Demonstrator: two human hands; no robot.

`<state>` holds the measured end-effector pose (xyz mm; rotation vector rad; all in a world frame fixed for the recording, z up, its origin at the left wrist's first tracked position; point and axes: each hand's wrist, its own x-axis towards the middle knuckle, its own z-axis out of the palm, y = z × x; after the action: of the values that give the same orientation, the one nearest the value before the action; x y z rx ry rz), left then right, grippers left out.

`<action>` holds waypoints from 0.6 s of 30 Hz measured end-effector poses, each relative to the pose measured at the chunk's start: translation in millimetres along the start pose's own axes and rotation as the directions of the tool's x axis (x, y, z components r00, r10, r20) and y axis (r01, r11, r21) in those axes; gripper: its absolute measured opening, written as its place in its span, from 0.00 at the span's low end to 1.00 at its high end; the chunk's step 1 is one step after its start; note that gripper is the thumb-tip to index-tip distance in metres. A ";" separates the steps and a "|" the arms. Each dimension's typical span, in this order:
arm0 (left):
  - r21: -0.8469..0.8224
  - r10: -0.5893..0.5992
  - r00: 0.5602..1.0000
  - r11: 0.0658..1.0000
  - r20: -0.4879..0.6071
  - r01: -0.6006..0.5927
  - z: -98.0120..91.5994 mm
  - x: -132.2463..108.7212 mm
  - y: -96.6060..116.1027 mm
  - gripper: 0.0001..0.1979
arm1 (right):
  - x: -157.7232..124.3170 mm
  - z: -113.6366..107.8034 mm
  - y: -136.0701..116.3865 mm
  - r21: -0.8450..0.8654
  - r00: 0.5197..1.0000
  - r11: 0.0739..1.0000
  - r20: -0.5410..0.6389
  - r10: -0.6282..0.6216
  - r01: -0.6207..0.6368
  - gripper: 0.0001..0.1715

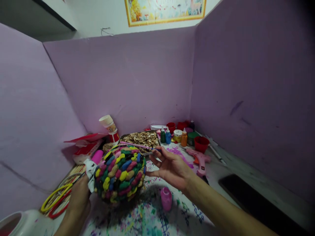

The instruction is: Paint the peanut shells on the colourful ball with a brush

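A round object (pixel 120 173) covered in painted peanut-like shells, in yellow, green, blue, pink and tan, is held above the paint-spotted table cover (pixel 137 216). My left hand (pixel 80 193) grips its left side, where a white crumpled tissue or cloth (pixel 90 173) shows; the fingers are mostly hidden behind it. To the right, my right hand (pixel 169 164) pinches a thin brush (pixel 137 144) with a pink shaft, lying across the top of the object. A small open pink bottle (pixel 166 199) stands below my right hand.
A tray of shells (pixel 142 138) sits at the back, with paint bottles (pixel 168 136) and red cups (pixel 201 144) to its right. A pink glue gun (pixel 200 159) and black phone-like slab (pixel 256 200) lie right. Stacked paper cups (pixel 108 123) and yellow-red cords (pixel 57 198) are left.
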<state>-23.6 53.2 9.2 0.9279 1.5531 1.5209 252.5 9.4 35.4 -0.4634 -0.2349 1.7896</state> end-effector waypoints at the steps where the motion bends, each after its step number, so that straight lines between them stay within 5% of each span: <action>1: -0.039 -0.053 0.998 0.998 -0.018 0.052 1.6 -2.9 3.5 0.08 | -0.7 0.4 -0.8 0.005 1.000 1.000 0.002 -0.006 0.006 0.15; 7: -0.053 -0.105 0.994 0.993 -0.011 0.104 6.3 -9.9 10.1 0.11 | -0.6 -1.9 -3.2 0.012 0.999 0.999 0.001 -0.038 0.038 0.14; 13: 0.094 0.132 0.989 0.986 0.072 -0.138 0.4 -7.3 7.1 0.16 | 1.1 -3.0 -5.4 -0.009 0.996 0.996 0.007 -0.087 0.087 0.07; 18: 0.228 0.251 0.960 0.934 0.124 -0.273 0.8 -9.4 6.7 0.12 | 3.0 -7.2 -5.9 -0.059 0.992 0.990 0.031 -0.123 0.125 0.16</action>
<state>-18.7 45.3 16.2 1.3750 1.6219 1.4615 260.2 13.2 30.7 -0.4576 -0.3314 1.6718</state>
